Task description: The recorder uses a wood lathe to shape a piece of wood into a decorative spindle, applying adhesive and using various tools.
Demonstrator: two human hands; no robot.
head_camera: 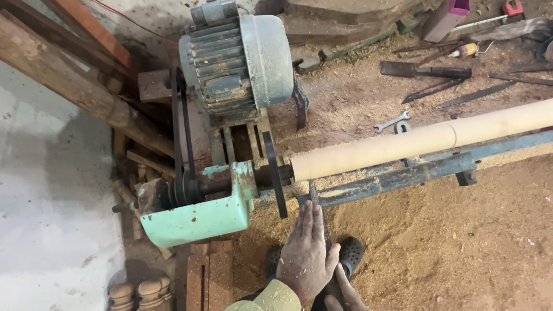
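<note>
motor (236,55) behind headstock (198,209), wooden cylinder (435,136) right of headstock

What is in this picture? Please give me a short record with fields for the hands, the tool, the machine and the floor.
left hand: left hand lies flat, fingers straight, on top of a long tool
right hand: right hand grips the tool's lower end
tool: long dark chisel, tip at the rail just below the wooden pole
workpiece: pale round wooden pole mounted on the lathe
machine: green lathe head with belt, grey motor behind
floor: sawdust; wrench and other tools lie behind
</note>
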